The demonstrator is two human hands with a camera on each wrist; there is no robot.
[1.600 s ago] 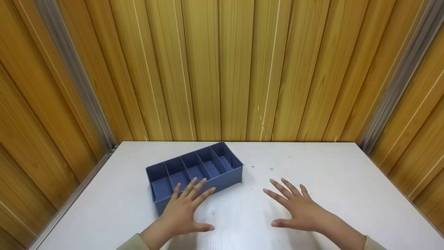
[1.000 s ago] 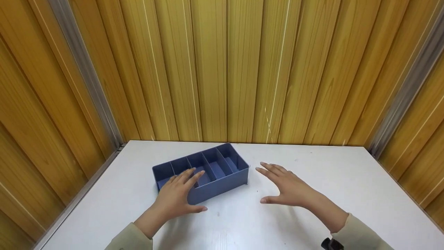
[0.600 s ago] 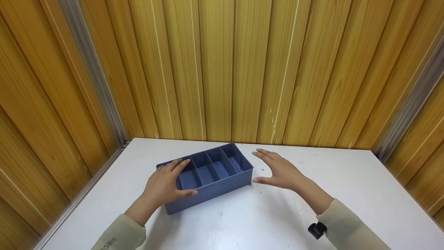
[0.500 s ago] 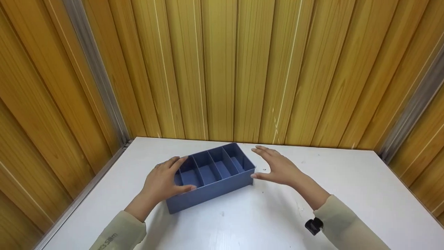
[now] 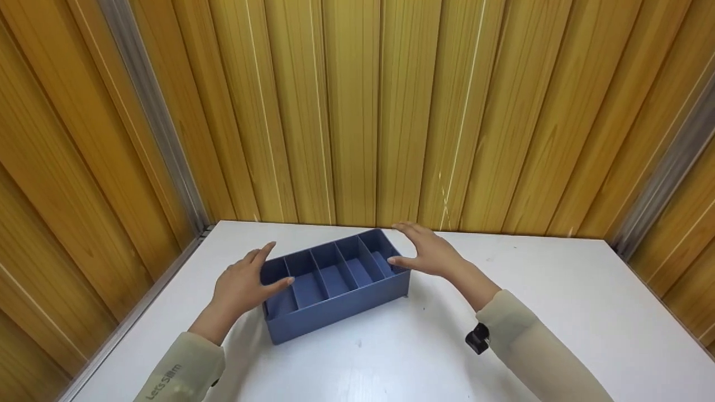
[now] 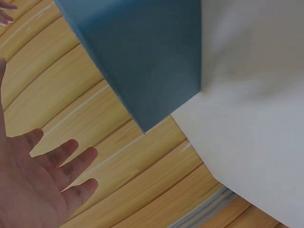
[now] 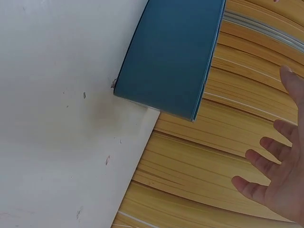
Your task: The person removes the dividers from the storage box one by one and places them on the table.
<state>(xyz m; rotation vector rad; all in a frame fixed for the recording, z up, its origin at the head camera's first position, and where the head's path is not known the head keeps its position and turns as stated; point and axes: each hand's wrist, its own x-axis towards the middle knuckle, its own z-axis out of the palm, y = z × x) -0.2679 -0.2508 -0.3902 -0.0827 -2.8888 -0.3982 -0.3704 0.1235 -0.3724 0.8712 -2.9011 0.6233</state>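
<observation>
Blue five-compartment box (image 5: 346, 312) is flanked by left hand (image 5: 240, 283) and right hand (image 5: 433, 252). Both are held unclenched, fingers extended.

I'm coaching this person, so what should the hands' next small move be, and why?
Probably bring the left hand and right hand inward onto the short ends of the blue box: they hover open at opposite ends, and each wrist view shows a gap.
</observation>
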